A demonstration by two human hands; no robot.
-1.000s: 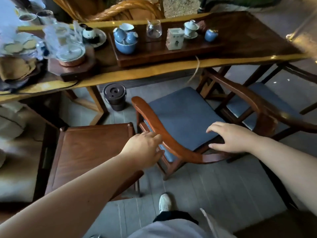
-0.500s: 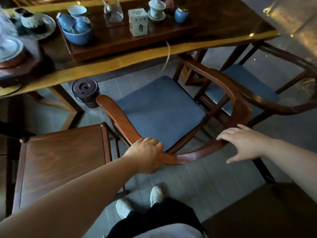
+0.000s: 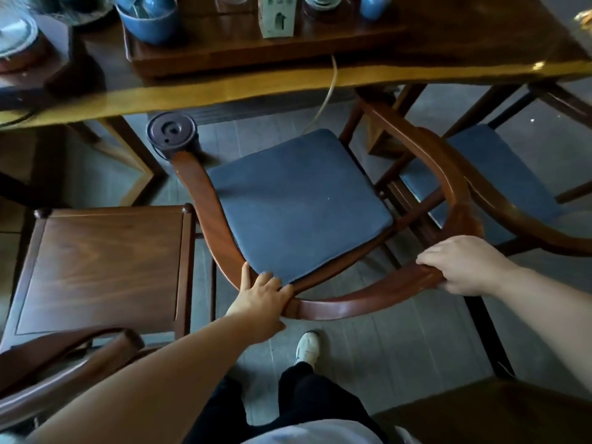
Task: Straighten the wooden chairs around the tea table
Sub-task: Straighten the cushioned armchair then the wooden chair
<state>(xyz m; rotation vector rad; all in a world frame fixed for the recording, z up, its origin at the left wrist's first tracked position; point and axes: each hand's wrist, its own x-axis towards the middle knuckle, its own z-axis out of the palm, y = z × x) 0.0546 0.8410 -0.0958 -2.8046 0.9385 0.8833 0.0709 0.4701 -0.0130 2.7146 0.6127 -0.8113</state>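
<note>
A wooden armchair with a curved back rail (image 3: 349, 304) and a blue seat cushion (image 3: 298, 203) faces the tea table (image 3: 224, 91), its seat partly under the table edge. My left hand (image 3: 261, 299) grips the rail at its left rear curve. My right hand (image 3: 461, 264) is closed over the rail at its right rear curve. A second chair with a blue cushion (image 3: 499, 177) stands to the right, its arm overlapping the first chair's. A bare wooden chair seat (image 3: 102, 267) sits to the left.
A dark round lidded bin (image 3: 171, 134) stands on the grey floor under the table. A tea tray (image 3: 256, 56) with blue bowls and cups lies on the table. My white shoe (image 3: 307, 346) is just behind the chair. Dark furniture fills the bottom right corner.
My right hand has closed on the rail after hovering beside it. The chair has turned squarer to the table, and my view has dropped closer.
</note>
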